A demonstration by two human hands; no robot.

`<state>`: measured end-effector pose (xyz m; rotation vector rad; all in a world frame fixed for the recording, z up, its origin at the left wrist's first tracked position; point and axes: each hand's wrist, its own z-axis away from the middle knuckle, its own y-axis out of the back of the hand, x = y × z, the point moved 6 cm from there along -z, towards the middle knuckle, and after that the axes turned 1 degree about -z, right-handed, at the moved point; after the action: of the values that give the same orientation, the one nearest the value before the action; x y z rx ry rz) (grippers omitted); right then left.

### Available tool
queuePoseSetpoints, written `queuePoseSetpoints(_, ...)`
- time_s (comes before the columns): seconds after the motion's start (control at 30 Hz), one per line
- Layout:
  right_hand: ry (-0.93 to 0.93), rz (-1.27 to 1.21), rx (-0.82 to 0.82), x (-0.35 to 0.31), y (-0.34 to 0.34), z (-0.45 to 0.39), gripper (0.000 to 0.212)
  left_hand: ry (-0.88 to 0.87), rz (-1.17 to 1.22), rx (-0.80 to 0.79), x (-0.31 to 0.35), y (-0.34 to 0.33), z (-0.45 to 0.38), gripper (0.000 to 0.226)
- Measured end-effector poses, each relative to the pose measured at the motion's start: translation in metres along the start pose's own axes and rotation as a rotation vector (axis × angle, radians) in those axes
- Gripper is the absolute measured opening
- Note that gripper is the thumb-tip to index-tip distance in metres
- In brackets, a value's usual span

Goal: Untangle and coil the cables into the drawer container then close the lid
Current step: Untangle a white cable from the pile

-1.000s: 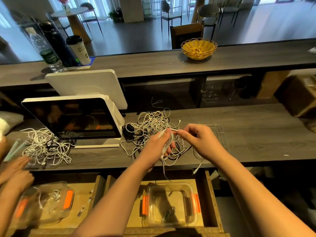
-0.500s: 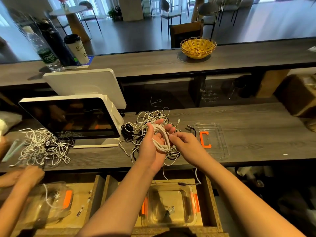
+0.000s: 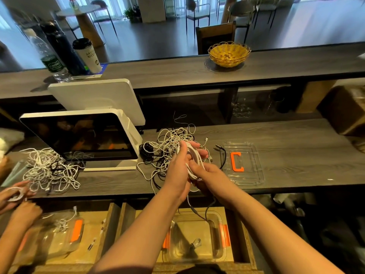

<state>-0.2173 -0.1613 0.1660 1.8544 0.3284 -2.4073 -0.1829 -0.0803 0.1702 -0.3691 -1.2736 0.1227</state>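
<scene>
1. Above the counter edge (image 3: 296, 180), the left hand (image 3: 177, 171) is holding a white cable coil (image 3: 192, 161) wound around its fingers.
2. The right hand (image 3: 205, 175) is pinching this coil at 5 o'clock.
3. The open container (image 3: 197, 238) is lying in the drawer at 6 o'clock, the lid (image 3: 243, 163) at 3 o'clock.

Matt grey wood-grain counter (image 3: 286, 135); clear glossy plastic container (image 3: 197, 254) with orange clips, lower centre; clear plastic lid (image 3: 254, 155); smooth white cable (image 3: 194, 163); woven yellow basket (image 3: 229, 53), upper centre; glossy dark screen (image 3: 79, 135), left.
</scene>
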Motion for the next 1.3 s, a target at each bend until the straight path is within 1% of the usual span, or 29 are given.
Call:
queuePoseSetpoints(0.1,0.002,-0.034,-0.009,0.000,0.003,0.000,0.034,-0.027,-0.100,-0.005,0.003,-0.003,0.001,0.039)
queuePoseSetpoints(0.2,-0.036,-0.164,-0.075,0.005,0.006,0.001,0.028,-0.035,-0.195,-0.009,0.003,-0.004,0.002,0.036)
queuePoseSetpoints(0.3,-0.062,-0.284,-0.141,0.010,0.009,-0.001,0.017,-0.059,-0.225,0.014,0.005,-0.005,0.001,0.035)
queuePoseSetpoints(0.4,-0.067,-0.299,-0.165,0.009,0.014,-0.003,0.012,-0.066,-0.217,0.030,0.004,-0.003,-0.002,0.033)
queuePoseSetpoints(0.53,-0.069,-0.200,-0.176,0.005,0.026,-0.001,0.018,0.021,-0.110,0.012,0.000,0.008,-0.012,0.023)
queuePoseSetpoints(0.6,-0.085,-0.155,-0.197,0.005,0.029,0.000,0.014,0.104,-0.083,-0.009,-0.004,0.013,-0.016,0.022)
queuePoseSetpoints(0.67,-0.108,-0.104,-0.211,0.009,0.030,0.001,0.011,0.208,-0.099,-0.025,-0.011,0.017,-0.018,0.025)
queuePoseSetpoints(0.73,-0.124,-0.081,-0.232,0.010,0.027,0.002,0.014,0.254,-0.173,-0.015,-0.015,0.017,-0.019,0.031)
queuePoseSetpoints(0.83,-0.112,-0.075,-0.251,0.010,0.025,0.003,0.008,0.185,-0.405,0.027,-0.014,0.018,-0.023,0.038)
queuePoseSetpoints(0.9,-0.115,-0.064,-0.253,0.011,0.028,0.004,0.008,0.135,-0.565,-0.012,-0.015,0.017,-0.023,0.043)
queuePoseSetpoints(1.0,-0.142,-0.079,-0.268,0.017,0.033,0.004,0.007,0.162,-0.693,-0.076,-0.018,0.016,-0.021,0.045)
queuePoseSetpoints(1.13,-0.197,-0.109,-0.260,0.030,0.040,0.004,0.014,0.177,-0.893,-0.068,-0.020,0.014,-0.022,0.057)
queuePoseSetpoints(1.23,-0.201,-0.084,-0.247,0.033,0.044,0.003,0.024,0.082,-0.917,-0.073,-0.016,0.010,-0.024,0.054)
queuePoseSetpoints(1.3,-0.185,-0.016,-0.176,0.031,0.050,0.000,0.037,0.012,-0.888,-0.035,-0.012,0.010,-0.025,0.053)
